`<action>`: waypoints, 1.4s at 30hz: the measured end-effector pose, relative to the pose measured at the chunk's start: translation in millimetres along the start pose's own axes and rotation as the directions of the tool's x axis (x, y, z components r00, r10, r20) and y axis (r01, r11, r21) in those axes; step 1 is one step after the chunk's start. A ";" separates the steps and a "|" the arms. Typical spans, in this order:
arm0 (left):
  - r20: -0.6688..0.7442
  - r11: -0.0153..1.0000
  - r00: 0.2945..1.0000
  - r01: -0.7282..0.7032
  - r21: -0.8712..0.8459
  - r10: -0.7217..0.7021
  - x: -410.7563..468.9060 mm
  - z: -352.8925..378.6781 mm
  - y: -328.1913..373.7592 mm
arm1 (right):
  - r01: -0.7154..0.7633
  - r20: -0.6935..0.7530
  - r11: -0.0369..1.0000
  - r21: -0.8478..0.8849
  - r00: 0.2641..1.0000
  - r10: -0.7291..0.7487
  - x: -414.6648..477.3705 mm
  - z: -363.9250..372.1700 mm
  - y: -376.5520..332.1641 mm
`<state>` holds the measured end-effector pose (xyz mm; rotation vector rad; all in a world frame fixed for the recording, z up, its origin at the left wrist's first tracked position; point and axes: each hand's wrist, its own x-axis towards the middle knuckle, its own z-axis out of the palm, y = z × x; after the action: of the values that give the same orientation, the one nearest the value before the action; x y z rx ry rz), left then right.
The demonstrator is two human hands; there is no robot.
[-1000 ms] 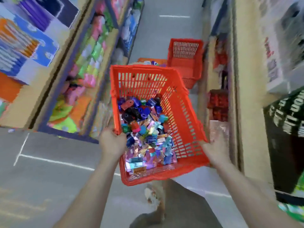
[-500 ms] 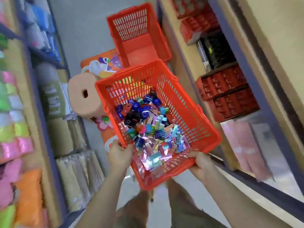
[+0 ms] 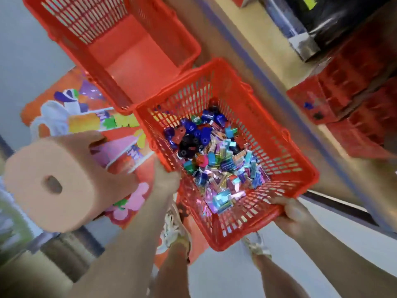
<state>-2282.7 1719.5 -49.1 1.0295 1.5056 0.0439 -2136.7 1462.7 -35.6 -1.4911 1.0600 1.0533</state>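
A person carries a red plastic basket (image 3: 270,134) low over a shop aisle, both hands clasped on its near end. The left hand (image 3: 166,179) grips the rim at the basket's 8 o'clock, fingers wrapped over the edge. The right hand (image 3: 294,214) grasps the rim at about 5 o'clock, though blur hides how its fingers lie.

The basket is off the floor and tilted, and a heap of small coloured packets and caps (image 3: 214,160), blue, red, black and foil-bright, lies across its bottom. At the carried basket's 11 o'clock a second red basket (image 3: 137,57) stands on the floor; the two corners are close, and it cannot be told whether they touch.

At 9 o'clock is a peach foam roll (image 3: 49,186), with bright printed packs (image 3: 90,119) beyond it. Red crates (image 3: 354,93) fill a shelf at 2 o'clock. The carrier's shoes (image 3: 174,229) show beneath the basket at 6 o'clock.
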 end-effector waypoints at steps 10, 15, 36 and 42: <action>0.032 0.983 0.990 0.129 0.131 -0.134 55.5 18.9 15.6 | 0.138 -0.142 0.988 0.070 0.982 -0.128 51.0 73.7 -43.4; 0.166 0.497 0.943 -0.002 0.868 -0.287 71.9 1.8 56.4 | 0.164 -0.119 0.916 -0.365 0.968 -0.221 44.0 80.1 -68.7; 0.664 -0.504 0.720 -0.658 0.559 -0.203 283.9 105.6 84.0 | 0.434 0.409 0.015 -0.901 0.859 -0.307 187.1 231.3 -23.3; 0.792 -0.551 0.610 -0.671 0.497 -0.028 295.1 104.9 80.6 | 0.383 0.414 -0.163 -0.909 0.784 -0.462 189.7 270.4 14.9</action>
<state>-2108.6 1892.0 -260.1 2.8402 -0.0510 -1.1450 -2133.2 1706.4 -259.1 -2.7592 -0.6296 1.2459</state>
